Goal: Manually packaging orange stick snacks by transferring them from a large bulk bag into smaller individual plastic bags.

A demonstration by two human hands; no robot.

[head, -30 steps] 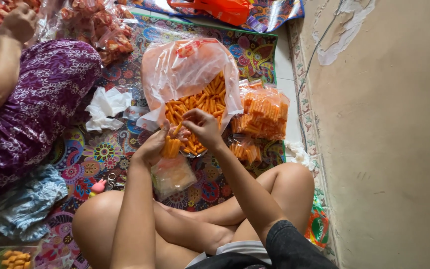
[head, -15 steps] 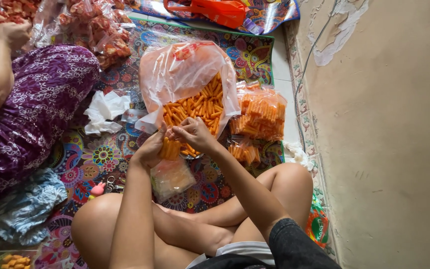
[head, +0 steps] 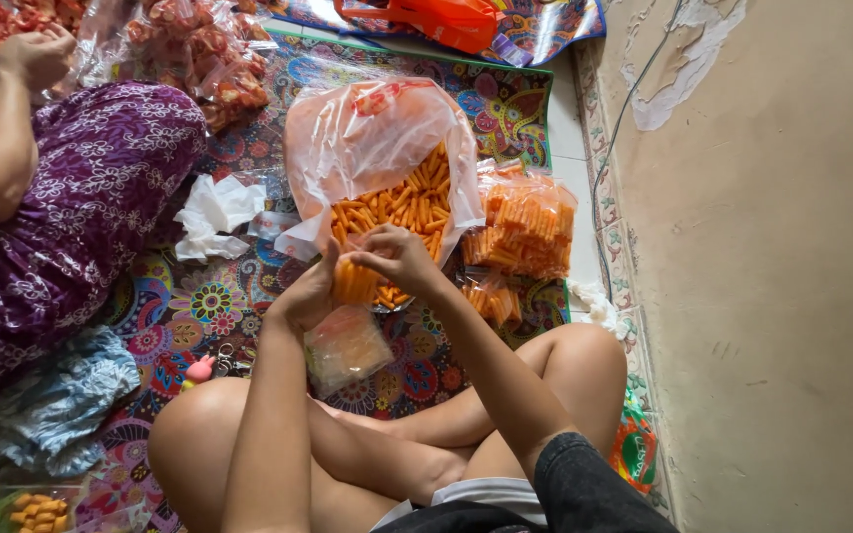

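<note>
Orange snack sticks (head: 352,281) now sit pinched between both hands — left hand (head: 306,296), right hand (head: 399,259) — lifted slightly from the big bag (head: 367,148).

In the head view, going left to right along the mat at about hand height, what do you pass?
Purple patterned skirt → crumpled white tissue → left hand → right hand → small packed bags of orange sticks → beige wall.
</note>
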